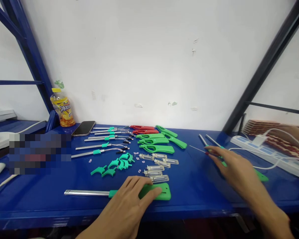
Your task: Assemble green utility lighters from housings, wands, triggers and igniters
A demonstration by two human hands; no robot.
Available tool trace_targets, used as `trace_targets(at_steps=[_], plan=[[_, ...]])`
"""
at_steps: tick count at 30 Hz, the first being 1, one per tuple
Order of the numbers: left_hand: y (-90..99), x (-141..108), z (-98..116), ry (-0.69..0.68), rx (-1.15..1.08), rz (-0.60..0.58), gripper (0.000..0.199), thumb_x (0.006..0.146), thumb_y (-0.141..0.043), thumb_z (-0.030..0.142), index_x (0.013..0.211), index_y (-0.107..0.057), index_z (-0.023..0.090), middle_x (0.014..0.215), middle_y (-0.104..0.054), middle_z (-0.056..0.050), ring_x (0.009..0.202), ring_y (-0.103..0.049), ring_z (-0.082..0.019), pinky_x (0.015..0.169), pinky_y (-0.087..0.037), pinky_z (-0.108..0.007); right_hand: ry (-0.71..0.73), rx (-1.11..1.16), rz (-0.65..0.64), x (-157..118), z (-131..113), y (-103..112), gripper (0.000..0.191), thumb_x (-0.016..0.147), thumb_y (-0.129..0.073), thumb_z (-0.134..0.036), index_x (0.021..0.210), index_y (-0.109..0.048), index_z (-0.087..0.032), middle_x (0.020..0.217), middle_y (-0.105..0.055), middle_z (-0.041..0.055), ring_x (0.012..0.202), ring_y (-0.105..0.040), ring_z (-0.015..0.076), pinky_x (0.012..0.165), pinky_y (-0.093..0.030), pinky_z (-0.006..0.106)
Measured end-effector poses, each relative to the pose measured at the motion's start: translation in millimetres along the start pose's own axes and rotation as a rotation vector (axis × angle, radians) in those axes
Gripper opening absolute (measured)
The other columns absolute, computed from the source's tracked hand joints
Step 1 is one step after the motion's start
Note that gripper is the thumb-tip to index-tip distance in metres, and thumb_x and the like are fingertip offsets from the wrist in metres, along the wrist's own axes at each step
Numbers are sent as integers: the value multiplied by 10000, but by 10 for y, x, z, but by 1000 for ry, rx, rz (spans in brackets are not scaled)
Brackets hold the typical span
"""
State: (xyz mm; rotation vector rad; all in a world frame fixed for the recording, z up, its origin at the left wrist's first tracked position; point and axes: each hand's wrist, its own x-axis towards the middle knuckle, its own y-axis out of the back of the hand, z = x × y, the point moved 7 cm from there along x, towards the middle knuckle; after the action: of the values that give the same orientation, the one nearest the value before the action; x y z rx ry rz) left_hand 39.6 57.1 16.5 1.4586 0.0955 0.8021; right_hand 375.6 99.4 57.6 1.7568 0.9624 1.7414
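Observation:
Near the front edge of the blue table, my left hand is closed over a green lighter with a long silver tube that points left. My right hand reaches over the right side, thumb and fingers pinched around the end of a thin metal rod. Beneath and beside it lie green lighters with silver tubes, partly hidden by the hand. Between the hands are several clear fuel tanks and several teal triggers. Behind them lie green handle shells and red ones.
Silver tubes with wires lie in a row at centre left, near a phone and a drink bottle. A white power strip with cables is at the right, beside another person's arm. Blue metal posts flank the table.

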Motion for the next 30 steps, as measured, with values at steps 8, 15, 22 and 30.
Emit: trace_targets(at_steps=[8,15,22,30], plan=[[-28,-8,19,10,8,-79,1038,656,-429,-187,1555,-480,329,1385,-544,-141,1204,-582,-339,946,-606,-582,-204,489,514,-195,-325,1026,93,928,-817,-353,1019,-814,-367,980,-792,14,890,-760,291,834,-564,410],[13,-21,27,-27,-30,-15,981,717,-405,-194,1549,-525,313,1408,-538,-141,1228,-541,-331,974,-590,-583,-11,614,439,-102,-1050,941,110,973,-757,-222,1027,-772,-316,935,-783,-15,826,-739,211,777,-594,336],[26,-11,31,-36,-43,6,946,734,-421,-183,1532,-552,309,1385,-562,-136,1201,-548,-323,956,-597,-570,284,549,189,-64,-1401,823,140,1007,-684,-130,1045,-725,-259,926,-792,-35,799,-729,136,780,-572,243],[71,17,50,-29,-19,10,930,744,-425,-179,1516,-574,316,1377,-589,-115,1203,-566,-297,991,-589,-519,353,611,148,-57,-1491,810,172,997,-672,-100,1045,-718,-259,908,-804,-5,783,-746,174,719,-584,291]])
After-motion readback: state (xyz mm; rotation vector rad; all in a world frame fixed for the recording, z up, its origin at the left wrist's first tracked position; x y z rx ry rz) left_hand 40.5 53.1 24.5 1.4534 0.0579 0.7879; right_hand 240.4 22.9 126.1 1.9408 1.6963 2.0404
